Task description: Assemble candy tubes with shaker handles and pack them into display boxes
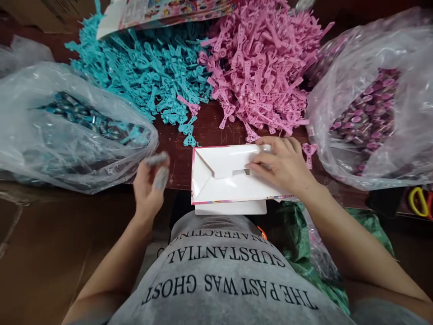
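Note:
A white cardboard box [223,187] with a pink printed edge is at the table's front edge, its folded, interlocking flaps facing up. My right hand [279,162] grips it from the right; the thumb and fingers press on the flaps beside a small slot. A white flap [232,208] sticks out on the side near my body. My left hand [150,185] is in the air left of the box, apart from it, blurred by motion. Grey coverings wrap its thumb and forefinger, which stand apart with nothing visible between them.
Behind the box lie heaps of turquoise plastic clips [152,76] and pink plastic clips [260,67]. Clear bags of small parts stand left [77,149] and right [365,158]. A printed sheet [162,13] rests on the turquoise heap. Yellow-handled scissors [417,201] lie far right.

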